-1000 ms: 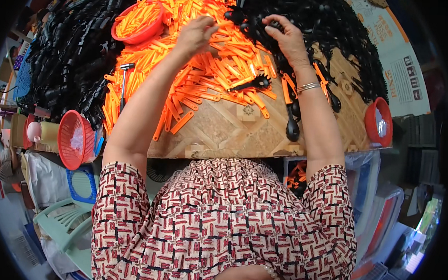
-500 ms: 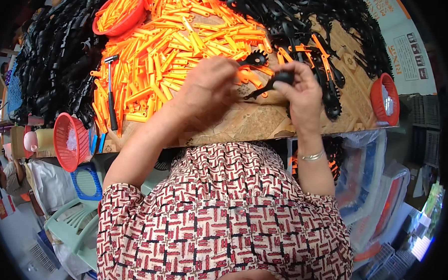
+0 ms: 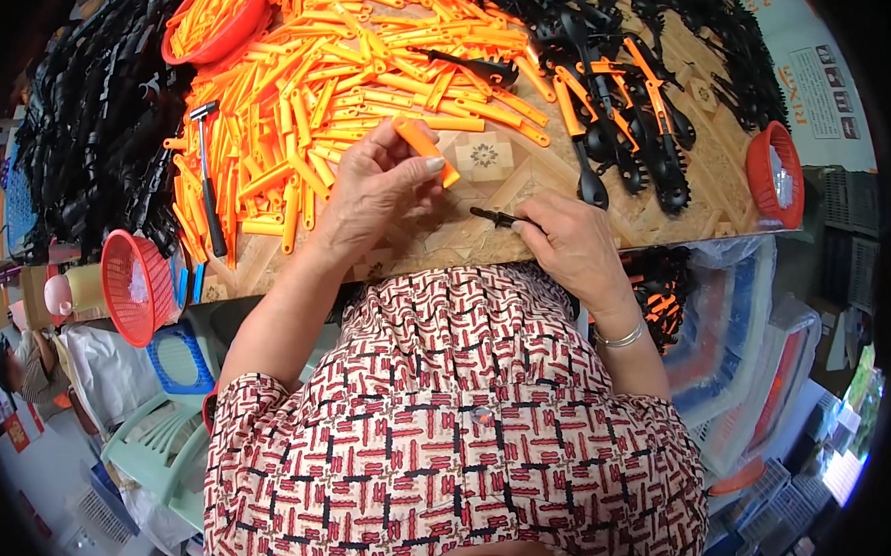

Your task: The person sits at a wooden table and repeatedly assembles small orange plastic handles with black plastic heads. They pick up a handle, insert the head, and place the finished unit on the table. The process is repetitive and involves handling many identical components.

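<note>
Between thumb and fingers my left hand [image 3: 370,190] pinches an orange plastic handle [image 3: 419,141] above the table's near part. My right hand [image 3: 578,249], beside it, is closed round a black kitchen utensil head; its thin black shank [image 3: 495,218] sticks out leftward toward the handle, and the rest is hidden in my palm. Handle and shank are apart. Beyond my left hand spreads a big heap of orange handles [image 3: 374,96], with a black utensil head [image 3: 486,69] lying on it. Several black utensils with orange handles [image 3: 661,118] lie past my right hand.
A small hammer [image 3: 209,183] rests on the heap's left side. Piles of black parts [image 3: 95,114] flank the table. Red baskets stand at the back left [image 3: 222,42], the front left edge [image 3: 118,274] and the right edge [image 3: 774,178]. A green chair [image 3: 155,439] is at lower left.
My left hand has drawn back left and now holds an orange handle. My right hand has come down toward me, its black utensil head now mostly covered. The toothed black head near my left hand has gone.
</note>
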Demonstrator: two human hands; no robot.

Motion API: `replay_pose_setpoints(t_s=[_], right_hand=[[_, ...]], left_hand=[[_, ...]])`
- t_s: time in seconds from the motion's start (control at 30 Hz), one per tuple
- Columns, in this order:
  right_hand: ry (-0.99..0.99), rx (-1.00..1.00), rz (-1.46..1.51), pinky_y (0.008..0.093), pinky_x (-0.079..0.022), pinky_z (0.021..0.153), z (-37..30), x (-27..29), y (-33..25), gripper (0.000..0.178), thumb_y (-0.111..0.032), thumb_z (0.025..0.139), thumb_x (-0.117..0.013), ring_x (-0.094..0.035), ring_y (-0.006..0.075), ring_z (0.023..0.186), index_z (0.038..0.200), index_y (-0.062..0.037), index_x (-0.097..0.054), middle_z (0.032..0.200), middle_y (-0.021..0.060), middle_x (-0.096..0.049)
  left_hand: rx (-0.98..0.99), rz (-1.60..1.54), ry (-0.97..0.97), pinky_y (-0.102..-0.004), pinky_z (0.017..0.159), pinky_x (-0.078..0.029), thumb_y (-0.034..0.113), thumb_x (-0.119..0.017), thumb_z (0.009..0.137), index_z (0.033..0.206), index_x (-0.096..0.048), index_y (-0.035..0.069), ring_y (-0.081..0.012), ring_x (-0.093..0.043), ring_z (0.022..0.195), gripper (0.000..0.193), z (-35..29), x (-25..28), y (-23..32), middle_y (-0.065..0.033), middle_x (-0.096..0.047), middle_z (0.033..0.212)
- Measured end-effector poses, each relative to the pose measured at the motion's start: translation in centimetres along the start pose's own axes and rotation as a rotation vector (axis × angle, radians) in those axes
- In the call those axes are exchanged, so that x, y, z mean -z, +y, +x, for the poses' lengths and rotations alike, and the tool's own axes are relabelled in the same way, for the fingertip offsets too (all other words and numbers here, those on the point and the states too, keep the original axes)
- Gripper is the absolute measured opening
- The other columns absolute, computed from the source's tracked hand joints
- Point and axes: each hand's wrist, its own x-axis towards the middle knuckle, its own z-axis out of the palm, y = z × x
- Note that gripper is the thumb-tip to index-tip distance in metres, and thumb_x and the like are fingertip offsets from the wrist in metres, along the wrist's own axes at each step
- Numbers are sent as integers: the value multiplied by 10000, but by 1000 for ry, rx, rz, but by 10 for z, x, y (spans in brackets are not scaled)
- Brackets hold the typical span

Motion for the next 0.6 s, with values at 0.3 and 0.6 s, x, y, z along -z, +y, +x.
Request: replay_pose_setpoints(t_s=[0.3, 0.6], right_hand=[[3, -332, 687, 264, -527, 646, 17, -18, 2, 110, -92, 988, -636, -693, 79, 728, 999, 13, -668, 854, 87, -724], [-160, -409, 1103, 208, -521, 642, 20, -26, 2, 249, -85, 1014, -613, -645, 60, 688, 1221, 44, -662, 816, 37, -704]], left_hand=[[34, -95, 75, -289, 697, -595, 86, -705, 969, 1125, -636, 30, -174, -702, 834, 179, -18, 7, -11, -111, -708, 942], [-54, -5, 38, -282, 765, -628, -36, -718, 924, 1006, -553, 39, -180, -724, 863, 198, -25, -9, -6, -125, -695, 1012]])
